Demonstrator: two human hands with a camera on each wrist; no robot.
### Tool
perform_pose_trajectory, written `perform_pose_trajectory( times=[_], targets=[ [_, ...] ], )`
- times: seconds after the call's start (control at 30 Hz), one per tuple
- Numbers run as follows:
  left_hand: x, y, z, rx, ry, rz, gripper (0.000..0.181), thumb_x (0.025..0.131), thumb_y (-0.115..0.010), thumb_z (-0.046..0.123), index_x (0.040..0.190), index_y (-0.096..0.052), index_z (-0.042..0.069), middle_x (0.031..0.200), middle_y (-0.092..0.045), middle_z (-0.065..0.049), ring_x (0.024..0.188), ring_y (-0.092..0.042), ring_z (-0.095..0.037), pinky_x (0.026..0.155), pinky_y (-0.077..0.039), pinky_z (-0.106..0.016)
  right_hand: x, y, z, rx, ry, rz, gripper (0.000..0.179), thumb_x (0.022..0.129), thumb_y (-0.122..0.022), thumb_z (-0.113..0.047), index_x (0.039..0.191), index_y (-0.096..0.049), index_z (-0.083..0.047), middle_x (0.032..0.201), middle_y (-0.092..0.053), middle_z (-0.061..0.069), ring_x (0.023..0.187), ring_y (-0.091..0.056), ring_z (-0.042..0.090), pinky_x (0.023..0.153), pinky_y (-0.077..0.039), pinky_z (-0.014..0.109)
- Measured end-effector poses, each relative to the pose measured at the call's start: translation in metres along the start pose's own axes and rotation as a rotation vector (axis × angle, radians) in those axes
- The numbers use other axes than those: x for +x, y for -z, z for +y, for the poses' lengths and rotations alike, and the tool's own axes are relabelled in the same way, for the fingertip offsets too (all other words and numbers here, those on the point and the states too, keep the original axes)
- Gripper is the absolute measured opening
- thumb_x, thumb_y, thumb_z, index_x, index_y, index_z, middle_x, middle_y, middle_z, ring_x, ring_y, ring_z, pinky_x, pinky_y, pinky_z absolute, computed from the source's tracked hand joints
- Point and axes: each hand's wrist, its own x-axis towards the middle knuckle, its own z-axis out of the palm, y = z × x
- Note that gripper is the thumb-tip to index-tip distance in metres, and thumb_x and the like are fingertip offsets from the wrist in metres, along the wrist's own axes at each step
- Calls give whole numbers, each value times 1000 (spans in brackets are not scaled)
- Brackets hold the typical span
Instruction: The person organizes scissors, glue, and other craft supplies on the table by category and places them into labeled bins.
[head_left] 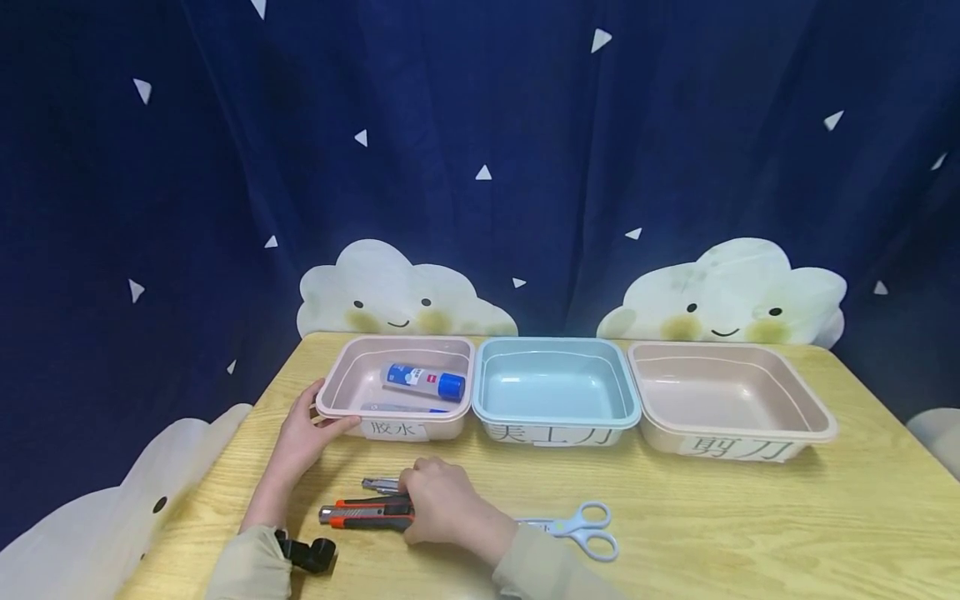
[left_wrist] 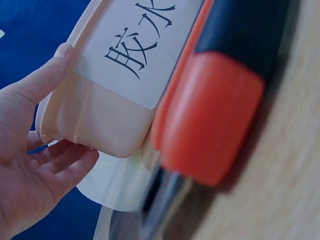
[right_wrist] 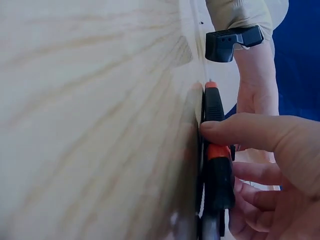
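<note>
Right hand (head_left: 442, 502) grips orange-and-black utility knife (head_left: 372, 512)

From here I see thumb and fingers wrapped round it; pale-blue plastic-handled scissors (head_left: 573, 526) lie to that hand's right. The left hand (head_left: 303, 435) holds a pale-pink rectangular plastic bin (head_left: 447, 428) by its corner.

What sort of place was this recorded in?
Probably an indoor tabletop set up for recording, though the wider room is out of view: a navy curtain with a cloud-and-triangle pattern hangs behind a wooden table bearing three labelled plastic bins.
</note>
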Motion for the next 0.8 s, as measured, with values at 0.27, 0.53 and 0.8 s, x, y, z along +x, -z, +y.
perform_pose_trajectory(
  times=[0.27,0.53,0.8],
  targets=[
    [1,0,-1,9,-5,2,95,74,-74,36,144,-17,7,141,-29,-20,121,-39,-37,97,-44,-45,-8,3,7,52,25,13,42,53,-83,-27,92,-70,-18,79,-52,-6,72,-46,6,58,-42,18],
    [0,0,0,9,-1,7,95,74,-75,35,144,-18,6,141,-30,-20,121,-39,-37,97,-45,-45,-17,8,19,109,52,59,40,56,-80,-21,94,-71,-19,80,-53,-10,70,-46,4,63,-42,15],
    [-2,0,1,-2,-4,2,95,74,-74,36,144,-17,6,141,-28,-20,122,-38,-37,98,-44,-45,-27,20,33,172,61,89,43,58,-82,-24,99,-70,-18,91,-60,-9,80,-52,4,71,-45,16]
  ],
)
